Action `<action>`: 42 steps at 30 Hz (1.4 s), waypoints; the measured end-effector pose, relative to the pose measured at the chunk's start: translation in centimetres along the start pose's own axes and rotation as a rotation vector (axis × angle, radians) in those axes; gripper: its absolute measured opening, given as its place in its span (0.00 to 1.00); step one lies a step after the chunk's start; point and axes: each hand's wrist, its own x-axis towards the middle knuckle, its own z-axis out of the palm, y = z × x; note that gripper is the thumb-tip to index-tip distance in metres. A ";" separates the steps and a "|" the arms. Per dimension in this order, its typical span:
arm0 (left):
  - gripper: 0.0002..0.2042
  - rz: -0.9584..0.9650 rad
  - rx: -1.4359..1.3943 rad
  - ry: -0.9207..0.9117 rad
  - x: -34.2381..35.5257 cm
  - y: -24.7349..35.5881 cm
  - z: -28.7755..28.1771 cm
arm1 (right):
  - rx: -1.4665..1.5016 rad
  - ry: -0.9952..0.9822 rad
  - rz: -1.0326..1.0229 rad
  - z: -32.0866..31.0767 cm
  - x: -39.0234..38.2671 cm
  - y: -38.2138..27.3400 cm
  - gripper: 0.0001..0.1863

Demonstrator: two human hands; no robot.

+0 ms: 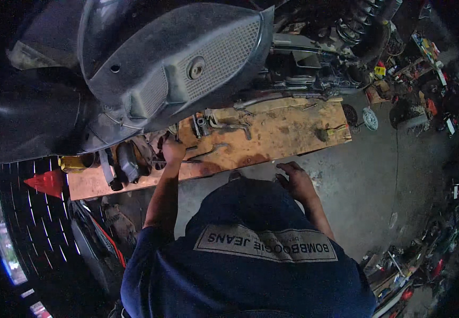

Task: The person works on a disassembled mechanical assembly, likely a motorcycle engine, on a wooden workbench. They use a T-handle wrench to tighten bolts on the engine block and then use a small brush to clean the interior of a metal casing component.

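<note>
A large grey-black plastic scooter body panel with a gridded footboard [187, 58] fills the upper frame and overhangs the work area, hiding much of what sits beneath it. Under it lies a long rust-stained brown wooden plank [288, 130] on a grey concrete floor [367, 185]. On the plank: a bent grey metal bracket [233, 127], a curved grey metal lever [211, 151], a small dark lump [322, 134]. At the plank's left end, a yellow can [71, 164] and a red plastic funnel [46, 183], with a black ribbed mat [38, 222] below. Right edge is cluttered with tools and parts, too small to tell apart. Left hand [174, 151] reaches up to the dark engine parts [134, 161] at the panel's lower edge, fingers curled tight around something; what it grips is hidden. Those parts look greasy, black, with round housings, sitting on the plank's left half, partly covered by the panel. Right hand [294, 180] hangs loosely spread, fingers bent, above the floor just beside the plank's near edge, holding nothing. A navy shirt [250, 265] blocks the lower centre.
</note>
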 end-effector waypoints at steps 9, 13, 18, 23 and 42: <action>0.11 0.152 0.110 0.382 -2.7 10.1 -4.3 | -0.111 -0.027 -0.056 -4.9 1.5 2.5 0.21; 0.12 0.160 -0.153 0.087 -4.1 16.3 -3.6 | -0.097 -0.061 -0.056 -7.8 2.0 3.8 0.20; 0.14 0.246 -0.140 0.033 -4.5 21.5 1.3 | -0.086 -0.059 -0.039 -9.0 2.2 6.3 0.19; 0.18 0.232 0.209 -0.167 -4.8 25.7 2.9 | -0.038 -0.072 -0.001 -9.0 1.5 8.6 0.21; 0.11 0.267 -0.647 -0.279 -7.3 31.7 -1.3 | -0.004 -0.070 -0.060 -9.9 2.9 9.4 0.19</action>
